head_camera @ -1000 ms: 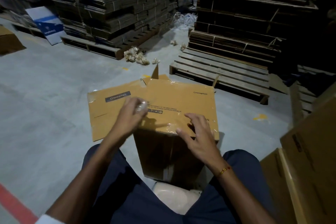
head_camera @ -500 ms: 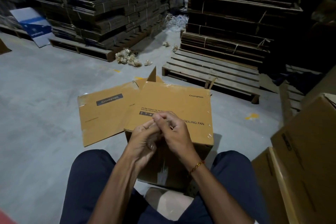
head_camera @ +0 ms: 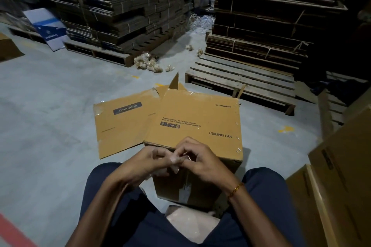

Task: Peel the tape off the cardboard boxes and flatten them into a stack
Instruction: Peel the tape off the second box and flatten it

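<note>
A brown cardboard box [head_camera: 192, 118] marked "CEILING FAN" stands on the floor between my knees, one flap [head_camera: 122, 126] spread out flat to its left. My left hand [head_camera: 148, 160] and my right hand [head_camera: 198, 158] meet just in front of the box's near top edge. Together they pinch a crumpled wad of clear tape [head_camera: 176, 159] between the fingertips. Clear tape still shines along the box's far top edge and on the corners of the flap.
Stacks of flattened cartons on pallets [head_camera: 124, 10] fill the back left, with more at the back right [head_camera: 265, 26]. A bare wooden pallet [head_camera: 241, 84] lies behind the box. Tape wads [head_camera: 148, 64] litter the floor. Upright brown boxes [head_camera: 341, 176] stand at my right.
My right hand left the box's top and joined my left hand. Both hands now work the tape wad, which the left hand alone held a second ago. The view shifted slightly.
</note>
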Motion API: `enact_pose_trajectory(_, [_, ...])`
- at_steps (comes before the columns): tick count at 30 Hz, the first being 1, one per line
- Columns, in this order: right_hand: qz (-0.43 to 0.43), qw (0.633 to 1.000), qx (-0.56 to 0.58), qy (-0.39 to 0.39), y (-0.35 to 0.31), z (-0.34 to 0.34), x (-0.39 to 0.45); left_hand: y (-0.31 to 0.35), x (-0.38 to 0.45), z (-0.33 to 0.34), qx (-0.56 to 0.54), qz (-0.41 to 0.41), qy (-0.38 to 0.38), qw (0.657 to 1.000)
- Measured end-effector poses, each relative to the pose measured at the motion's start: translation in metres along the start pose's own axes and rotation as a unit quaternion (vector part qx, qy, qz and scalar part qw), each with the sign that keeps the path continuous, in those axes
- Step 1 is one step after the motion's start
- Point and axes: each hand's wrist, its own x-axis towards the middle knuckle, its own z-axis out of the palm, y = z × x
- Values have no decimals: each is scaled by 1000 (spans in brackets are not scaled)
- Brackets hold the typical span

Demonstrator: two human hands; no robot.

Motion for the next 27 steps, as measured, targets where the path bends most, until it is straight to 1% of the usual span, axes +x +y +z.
enact_pose_trajectory(2, [-16, 1000, 3, -4, -10, -13, 3, 8, -4, 0, 30, 31, -5, 999])
enact_pose_trajectory(3, [-22, 1000, -8, 2, -14, -19, 5, 13, -5, 3, 6, 46, -3, 999])
enact_pose_trajectory(5, [-35, 998, -50, 21, -22, -28, 12, 22, -5, 16, -119, 62, 25, 991])
enact_pose_trajectory(6, [-40, 996, -73, 33, -25, -30, 17, 30, -5, 25, -191, 63, 42, 979])
enact_pose_trajectory(7, [-45, 994, -93, 46, -29, -31, 23, 35, -4, 34, -254, 61, 60, 963])
enact_pose_trajectory(9, [-52, 987, -138, 63, -33, -29, 33, 38, 7, 44, -369, 48, 103, 923])
enact_pose_trajectory(10, [-55, 982, -169, 68, -33, -25, 37, 40, 12, 46, -433, 30, 116, 893])
enact_pose_trajectory(12, [-65, 967, -234, 81, -29, -15, 43, 40, 23, 45, -557, -5, 115, 822])
enact_pose_trajectory(13, [-70, 960, -255, 89, -25, -10, 44, 39, 27, 46, -584, -7, 117, 803])
enact_pose_trajectory(14, [-72, 958, -262, 96, -22, -6, 43, 37, 30, 47, -574, -7, 126, 809])
enact_pose_trajectory(15, [-68, 959, -256, 102, -18, -4, 42, 35, 31, 50, -524, -7, 147, 839])
enact_pose_trajectory(16, [-60, 962, -245, 104, -15, -4, 39, 33, 31, 50, -433, -7, 185, 882])
enact_pose_trajectory(17, [-51, 966, -232, 99, -12, -5, 37, 31, 30, 49, -314, -2, 232, 921])
enact_pose_trajectory(18, [-45, 969, -225, 89, -11, -7, 34, 29, 28, 46, -182, 15, 271, 945])
enact_pose_trajectory(19, [-46, 971, -221, 77, -11, -8, 32, 27, 26, 42, -57, 38, 292, 954])
enact_pose_trajectory(20, [-51, 972, -219, 68, -12, -9, 30, 24, 24, 38, 44, 63, 303, 950])
enact_pose_trajectory(21, [-59, 972, -218, 66, -14, -9, 31, 22, 22, 34, 112, 83, 311, 940])
enact_pose_trajectory(22, [-67, 971, -219, 70, -17, -8, 32, 20, 20, 33, 157, 97, 328, 926])
enact_pose_trajectory(24, [-80, 969, -216, 87, -22, -7, 39, 17, 19, 36, 192, 128, 378, 897])
enact_pose_trajectory(26, [-80, 976, -173, 103, -23, -4, 47, 18, 18, 41, 167, 154, 433, 872])
enact_pose_trajectory(27, [-64, 984, -127, 109, -21, -3, 50, 20, 15, 45, 145, 173, 460, 859])
